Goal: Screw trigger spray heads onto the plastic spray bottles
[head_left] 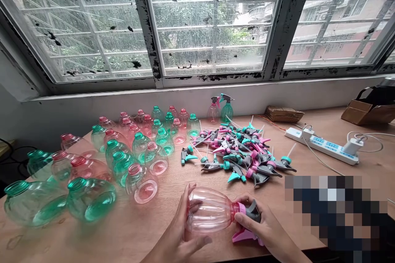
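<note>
A clear pink spray bottle (211, 209) lies sideways between my hands, just above the table's near edge. My left hand (185, 226) cups its base, with fingers behind the plastic and the thumb low in front. At the neck, my right hand (257, 222) grips the pink collar of a grey and pink trigger sprayer head (247, 234). The collar sits on the bottle's neck; how tightly it is screwed on cannot be seen. Beyond my hands lies a pile of loose trigger sprayer heads (237, 148) in grey, pink and teal.
Several open pink and green bottles (142, 185) stand on the left of the wooden table (173, 226). Two bottles with sprayer heads (226, 111) stand by the wall. To the right are a power strip (324, 146), cables, a brown parcel (284, 114) and a cardboard box (367, 111).
</note>
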A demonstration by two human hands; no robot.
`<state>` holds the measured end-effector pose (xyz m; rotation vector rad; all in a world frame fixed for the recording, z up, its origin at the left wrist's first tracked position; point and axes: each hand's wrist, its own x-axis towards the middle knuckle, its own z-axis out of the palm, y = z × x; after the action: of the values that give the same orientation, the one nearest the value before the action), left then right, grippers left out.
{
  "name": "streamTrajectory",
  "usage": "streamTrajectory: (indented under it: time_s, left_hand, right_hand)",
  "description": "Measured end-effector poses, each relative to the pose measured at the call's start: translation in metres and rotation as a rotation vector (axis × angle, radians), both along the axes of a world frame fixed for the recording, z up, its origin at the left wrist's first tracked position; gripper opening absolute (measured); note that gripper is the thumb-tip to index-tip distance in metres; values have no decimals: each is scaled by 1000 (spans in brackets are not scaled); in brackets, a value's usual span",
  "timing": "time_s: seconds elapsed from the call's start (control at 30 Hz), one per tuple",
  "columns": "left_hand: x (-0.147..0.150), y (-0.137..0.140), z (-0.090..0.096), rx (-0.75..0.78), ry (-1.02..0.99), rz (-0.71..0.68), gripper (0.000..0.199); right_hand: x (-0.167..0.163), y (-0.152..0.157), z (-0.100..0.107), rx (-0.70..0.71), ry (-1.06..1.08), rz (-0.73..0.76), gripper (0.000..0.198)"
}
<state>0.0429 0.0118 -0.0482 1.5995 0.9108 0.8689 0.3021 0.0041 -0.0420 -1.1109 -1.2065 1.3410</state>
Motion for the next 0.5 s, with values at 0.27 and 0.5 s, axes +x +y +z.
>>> streamTrajectory:
  time_s: [0.27, 0.5]
  left_hand:
    - [-1, -1, 2, 43, 78, 31, 101]
    - [-2, -1, 1, 6, 39, 23, 104]
  right_hand:
    - [-1, 0, -2, -11, 2, -21, 35]
    - [-1, 0, -4, -11, -1, -16, 37]
